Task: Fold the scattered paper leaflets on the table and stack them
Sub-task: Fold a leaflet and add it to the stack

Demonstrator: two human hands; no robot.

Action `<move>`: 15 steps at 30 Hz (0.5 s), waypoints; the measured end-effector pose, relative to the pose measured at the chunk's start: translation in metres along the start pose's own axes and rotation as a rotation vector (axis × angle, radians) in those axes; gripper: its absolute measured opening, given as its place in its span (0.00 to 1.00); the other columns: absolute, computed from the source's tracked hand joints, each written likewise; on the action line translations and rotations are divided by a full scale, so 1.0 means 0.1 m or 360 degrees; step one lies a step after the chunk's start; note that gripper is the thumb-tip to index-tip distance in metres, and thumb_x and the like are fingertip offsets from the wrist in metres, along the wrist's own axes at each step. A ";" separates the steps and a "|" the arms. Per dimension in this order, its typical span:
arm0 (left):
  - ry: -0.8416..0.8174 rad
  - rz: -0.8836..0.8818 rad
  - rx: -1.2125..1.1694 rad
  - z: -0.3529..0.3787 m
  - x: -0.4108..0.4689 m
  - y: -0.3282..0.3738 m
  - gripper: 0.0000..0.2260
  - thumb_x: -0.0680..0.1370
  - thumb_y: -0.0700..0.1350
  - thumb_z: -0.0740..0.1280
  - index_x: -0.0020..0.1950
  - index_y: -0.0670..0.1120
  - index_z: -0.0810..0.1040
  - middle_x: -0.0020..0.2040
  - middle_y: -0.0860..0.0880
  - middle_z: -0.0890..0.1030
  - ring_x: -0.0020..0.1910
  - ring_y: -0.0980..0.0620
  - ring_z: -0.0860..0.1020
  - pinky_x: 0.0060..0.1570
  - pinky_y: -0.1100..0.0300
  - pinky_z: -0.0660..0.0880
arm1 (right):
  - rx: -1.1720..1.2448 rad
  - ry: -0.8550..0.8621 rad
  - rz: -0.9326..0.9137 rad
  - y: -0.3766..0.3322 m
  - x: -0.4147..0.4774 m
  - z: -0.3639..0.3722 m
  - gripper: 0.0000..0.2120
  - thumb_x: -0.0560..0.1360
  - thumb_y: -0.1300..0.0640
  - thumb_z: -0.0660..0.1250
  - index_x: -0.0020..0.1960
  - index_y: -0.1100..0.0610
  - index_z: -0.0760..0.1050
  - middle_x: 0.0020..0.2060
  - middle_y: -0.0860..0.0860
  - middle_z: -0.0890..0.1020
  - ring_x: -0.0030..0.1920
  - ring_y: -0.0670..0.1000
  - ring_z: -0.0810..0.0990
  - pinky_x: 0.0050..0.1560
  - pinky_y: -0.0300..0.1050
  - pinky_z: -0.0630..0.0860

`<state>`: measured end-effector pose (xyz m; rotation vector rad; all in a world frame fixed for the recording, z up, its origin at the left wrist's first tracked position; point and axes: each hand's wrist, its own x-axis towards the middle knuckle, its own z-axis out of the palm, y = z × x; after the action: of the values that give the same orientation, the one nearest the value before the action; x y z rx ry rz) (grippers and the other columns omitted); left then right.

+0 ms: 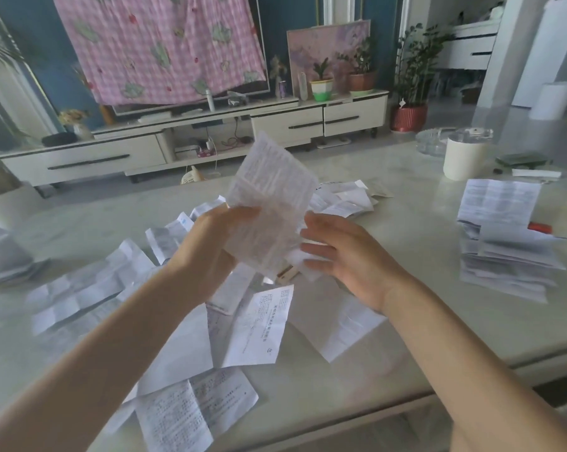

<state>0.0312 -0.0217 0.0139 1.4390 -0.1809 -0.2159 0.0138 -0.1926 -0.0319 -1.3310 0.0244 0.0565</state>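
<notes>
Folding was in hand: the left hand [217,243] pinched one thin, creased, printed leaflet [272,203] by its left edge, raised above the tabletop [422,197]. The right hand [350,259] hovered just beside it, grip spread, holding nothing. The next move likely called for the right hand to take the free edge, fold along a crease, then add the sheet to the stack [507,243] at right.

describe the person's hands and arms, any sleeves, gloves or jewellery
The left hand and right hand are both bare: no gloves, rings, watch or bracelet in view. No sleeve shows on either arm, right down to the frame's edge.
</notes>
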 end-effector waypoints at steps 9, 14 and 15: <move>0.0126 0.0029 0.0208 -0.01 -0.15 -0.27 0.07 0.74 0.42 0.65 0.48 0.46 0.81 0.47 0.42 0.81 0.46 0.46 0.78 0.49 0.52 0.71 | 0.0237 0.0092 -0.0032 -0.02 -0.04 0.04 0.08 0.73 0.65 0.67 0.52 0.60 0.78 0.46 0.54 0.84 0.42 0.50 0.83 0.36 0.38 0.78; 0.0091 0.0080 0.0422 -0.23 -0.17 -0.37 0.20 0.67 0.53 0.74 0.57 0.49 0.78 0.51 0.50 0.83 0.51 0.51 0.81 0.51 0.55 0.74 | -0.0037 0.0015 -0.0054 0.00 -0.04 0.03 0.10 0.73 0.68 0.66 0.53 0.59 0.78 0.47 0.55 0.84 0.44 0.51 0.83 0.42 0.42 0.80; -0.0045 -0.0014 0.0426 -0.26 -0.19 -0.37 0.19 0.69 0.54 0.72 0.57 0.48 0.78 0.51 0.49 0.83 0.52 0.50 0.81 0.53 0.53 0.74 | -0.0068 -0.0012 -0.0047 0.01 -0.03 0.05 0.11 0.73 0.68 0.66 0.54 0.60 0.77 0.47 0.55 0.84 0.46 0.52 0.83 0.44 0.42 0.80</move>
<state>0.0185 0.0035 -0.0258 1.7033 -0.2334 -0.2252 0.0102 -0.1873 -0.0320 -1.3733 -0.0025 0.0370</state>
